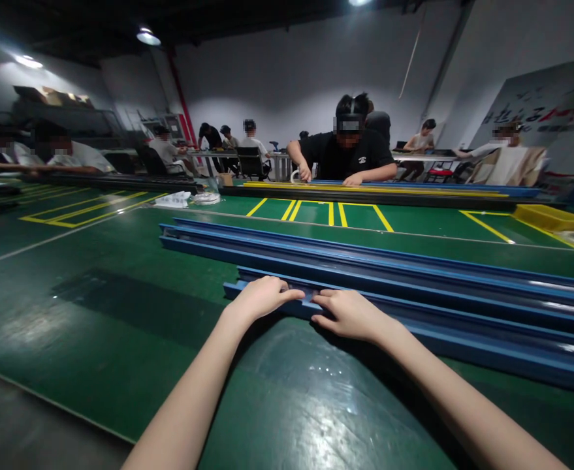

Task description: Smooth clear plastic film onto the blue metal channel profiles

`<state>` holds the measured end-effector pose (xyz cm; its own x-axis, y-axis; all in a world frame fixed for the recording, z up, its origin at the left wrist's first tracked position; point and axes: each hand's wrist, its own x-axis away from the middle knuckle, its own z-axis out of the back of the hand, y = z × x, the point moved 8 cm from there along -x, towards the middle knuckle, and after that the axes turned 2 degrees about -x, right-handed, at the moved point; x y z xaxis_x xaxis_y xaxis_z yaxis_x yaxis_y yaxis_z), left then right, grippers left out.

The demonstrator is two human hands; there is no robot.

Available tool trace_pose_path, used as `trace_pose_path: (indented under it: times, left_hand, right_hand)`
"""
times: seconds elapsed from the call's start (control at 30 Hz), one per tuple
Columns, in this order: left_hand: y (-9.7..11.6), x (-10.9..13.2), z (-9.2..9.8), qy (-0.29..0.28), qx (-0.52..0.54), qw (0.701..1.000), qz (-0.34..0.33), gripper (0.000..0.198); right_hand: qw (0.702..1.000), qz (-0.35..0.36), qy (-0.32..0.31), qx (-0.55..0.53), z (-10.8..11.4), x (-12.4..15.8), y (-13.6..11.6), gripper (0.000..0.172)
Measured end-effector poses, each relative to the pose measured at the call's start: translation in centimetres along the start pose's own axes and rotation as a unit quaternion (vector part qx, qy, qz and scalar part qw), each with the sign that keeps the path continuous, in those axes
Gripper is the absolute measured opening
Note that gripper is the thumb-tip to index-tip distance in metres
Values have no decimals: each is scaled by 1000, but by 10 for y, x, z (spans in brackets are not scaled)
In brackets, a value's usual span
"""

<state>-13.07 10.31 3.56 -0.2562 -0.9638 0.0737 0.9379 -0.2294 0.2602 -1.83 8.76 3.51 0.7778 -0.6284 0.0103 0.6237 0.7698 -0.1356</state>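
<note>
A long blue channel rail [463, 334] lies nearest to me on the green table, its left end just beyond my left hand. My left hand [261, 297] is closed over that rail, thumb stretched to the right along it, fingertips hidden inside the channel. Close to its right, my right hand [349, 314] grips the same rail with curled fingers on its near wall. A short gap separates the two hands, and part of the channel shows there. Whether a small piece lies under the fingertips I cannot tell. Right behind runs another blue rail [267, 243], reaching farther left.
Across the green table [120, 365], a person in a black shirt [350, 160] works over yellow rails [365, 189] with a roll of tape. Yellow tape lines mark the far surface. A yellow tray [551, 217] stands at the right, a clear roll [205, 198] at the back.
</note>
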Motion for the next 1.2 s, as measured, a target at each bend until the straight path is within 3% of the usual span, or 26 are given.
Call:
trace_pose_path:
  times: [0.3,1.2]
  left_hand:
    - [-35,0,3,9,-24,997,78,47]
    - [-24,-1,5,36,-98,989,101,46]
  right_hand:
    - [1000,-28,-5,-4,-5,3,4,38]
    - [998,-41,23,44,-4,6,3,39]
